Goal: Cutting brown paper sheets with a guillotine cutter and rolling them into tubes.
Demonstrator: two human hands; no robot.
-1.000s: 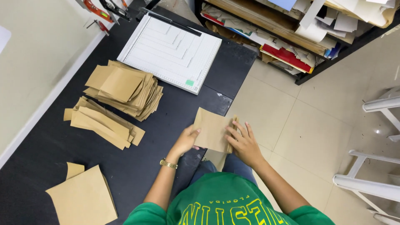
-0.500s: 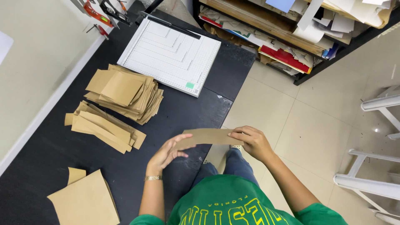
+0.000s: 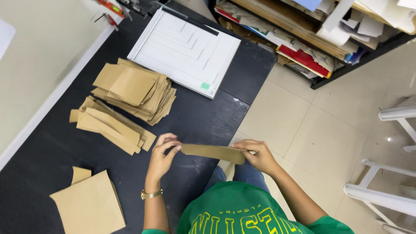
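I hold a folded brown paper piece [image 3: 213, 152] level in front of me, over the front edge of the black table [image 3: 208, 117]. My left hand [image 3: 162, 152] pinches its left end; a gold wristwatch [image 3: 151, 194] sits on that wrist. My right hand [image 3: 258, 155] grips its right end. Both hands are close to my green shirt. To the left of my hands lie two heaps of brown paper pieces, a fanned one [image 3: 113, 125] and a bigger one [image 3: 135, 90] behind it.
A white paper trimmer board [image 3: 186, 50] lies at the table's far side. Flat brown sheets [image 3: 90, 204] rest at the near left. A low shelf of stacked paper and card [image 3: 312, 39] stands on the tiled floor. White frame parts [image 3: 390, 173] stand at right.
The brown piece lay flat under both hands at the table edge; I have lifted it, and it now appears as a narrow strip held between my hands.
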